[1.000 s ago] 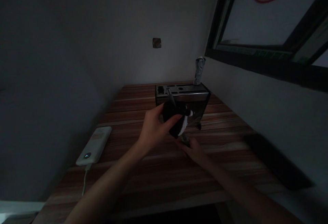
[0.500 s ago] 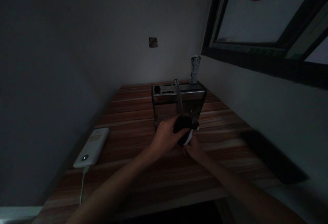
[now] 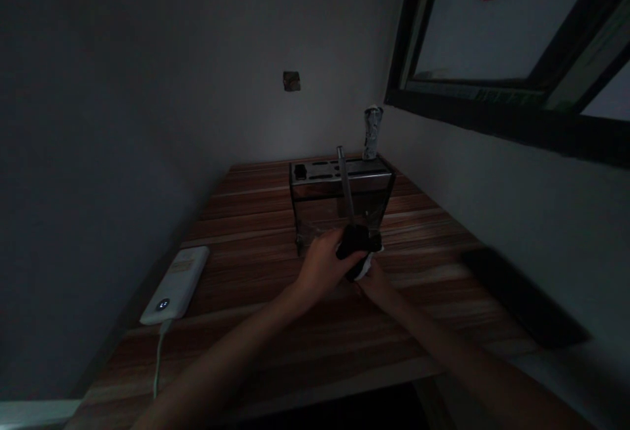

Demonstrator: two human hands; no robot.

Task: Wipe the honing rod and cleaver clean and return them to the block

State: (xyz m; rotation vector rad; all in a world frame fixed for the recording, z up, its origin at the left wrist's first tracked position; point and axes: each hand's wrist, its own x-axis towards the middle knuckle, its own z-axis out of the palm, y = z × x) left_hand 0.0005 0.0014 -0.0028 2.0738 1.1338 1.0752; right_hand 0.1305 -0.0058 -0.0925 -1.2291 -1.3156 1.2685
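Note:
My left hand (image 3: 319, 262) is closed around the upper part of a black object (image 3: 352, 243), its thumb laid across it. A long, thin metal rod (image 3: 346, 187) points up and away from that object; in this dim light I cannot tell its kind. Below and to the right, my right hand (image 3: 377, 283) grips the lower end, its fingers mostly hidden. Something white (image 3: 364, 267), perhaps cloth or paper, shows between the hands. Just behind them stands a metal-topped rack (image 3: 322, 179) with slots and a see-through front. A pale, mottled, wrapped-looking handle (image 3: 373, 133) rises from its right end.
A white power bank (image 3: 177, 283) with a cable (image 3: 158, 358) lies on the left of the wood-grain table (image 3: 246, 220). At the right edge is a long dark flat object (image 3: 524, 295). Walls close in behind and right, with a dark-framed window (image 3: 487, 108).
Both hands and the black object have shifted slightly down and nearer to me. The rod leans a little more upright, its tip apart from the rack's top in view. My view has moved slightly.

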